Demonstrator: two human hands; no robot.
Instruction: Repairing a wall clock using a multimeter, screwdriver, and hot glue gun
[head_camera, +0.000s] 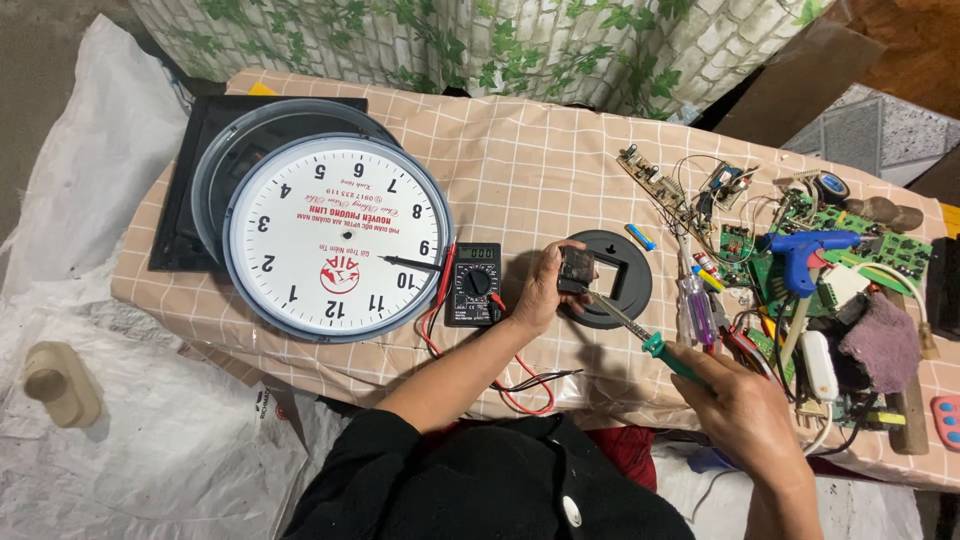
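Note:
My left hand (540, 290) grips a small black box-shaped clock movement (577, 272) just above a round black back plate (622, 290) with a square opening. A green-handled screwdriver (650, 345) is held in my right hand (735, 400), its metal tip touching the movement. Left of my hands lies a large white round wall clock (335, 240) face up, hands still on the dial. A black multimeter (472, 283) with red and black leads sits between the clock and my left hand.
A clear clock cover (215, 160) lies on a dark board under the clock. At the right lie green circuit boards (880, 245), a blue glue gun (805, 255), screwdrivers (697, 310), wires and a purple rag (880, 340). A beige object (60, 385) rests on white plastic sheeting.

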